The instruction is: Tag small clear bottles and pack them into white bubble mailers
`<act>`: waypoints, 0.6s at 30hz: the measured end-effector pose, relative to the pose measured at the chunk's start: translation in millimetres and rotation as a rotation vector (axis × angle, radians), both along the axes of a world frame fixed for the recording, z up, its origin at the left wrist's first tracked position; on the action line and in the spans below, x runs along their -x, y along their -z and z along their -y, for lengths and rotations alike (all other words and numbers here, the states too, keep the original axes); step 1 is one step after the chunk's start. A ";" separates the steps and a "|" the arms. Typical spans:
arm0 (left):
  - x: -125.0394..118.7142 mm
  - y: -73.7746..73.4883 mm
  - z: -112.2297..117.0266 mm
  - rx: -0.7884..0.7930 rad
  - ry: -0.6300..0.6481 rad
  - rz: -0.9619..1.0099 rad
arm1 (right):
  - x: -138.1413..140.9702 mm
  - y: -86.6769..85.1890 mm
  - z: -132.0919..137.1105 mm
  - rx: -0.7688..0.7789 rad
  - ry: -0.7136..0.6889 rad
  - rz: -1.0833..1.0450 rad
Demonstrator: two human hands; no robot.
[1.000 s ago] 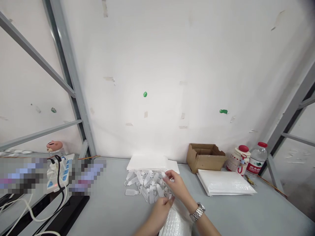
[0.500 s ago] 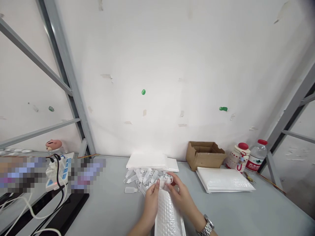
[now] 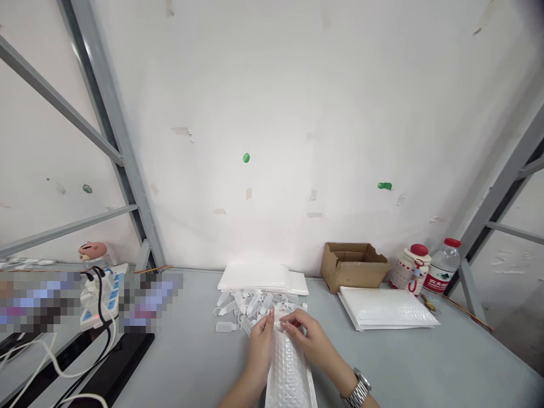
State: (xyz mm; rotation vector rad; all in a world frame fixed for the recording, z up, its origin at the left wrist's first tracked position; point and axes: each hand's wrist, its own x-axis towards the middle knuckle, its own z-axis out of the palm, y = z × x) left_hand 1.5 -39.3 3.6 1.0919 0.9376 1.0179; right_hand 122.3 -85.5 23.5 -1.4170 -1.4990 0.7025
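Observation:
A white bubble mailer (image 3: 289, 371) lies lengthwise in front of me, its mouth pointing away. Along its left edge near the top, my left hand (image 3: 260, 343) grips it between thumb and fingers. My right hand (image 3: 312, 340) is closed, with bent fingertips pinching at the mailer's mouth; anything small between them is hidden. Just beyond both hands is a pile of small translucent squeeze bottles (image 3: 254, 303) with looped caps. One such bottle (image 3: 225, 327) lies at the pile's left front.
Behind the pile lie flat white mailers (image 3: 255, 277). To the right are an open cardboard box (image 3: 355, 272), stacked bubble mailers (image 3: 389, 309), a red-lidded flask (image 3: 411, 271) and a plastic bottle (image 3: 443, 266). A power strip (image 3: 102, 300) with cables stands left, near a black bar (image 3: 114, 362).
My right hand's fingers have drawn back from the bottle pile and curled in at the mailer's mouth. My left hand keeps its grip. The view has shifted slightly.

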 end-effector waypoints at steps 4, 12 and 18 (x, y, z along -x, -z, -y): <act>0.3 1.3 0.9 -0.024 -0.011 -0.003 | 2.5 -3.9 2.2 0.002 -0.006 0.057; -1.4 7.5 -2.2 -0.013 -0.012 -0.009 | -4.4 -1.2 1.2 0.108 -0.068 0.087; -3.6 10.0 -1.7 -0.032 -0.009 -0.006 | -3.2 -0.7 2.3 0.055 -0.184 0.219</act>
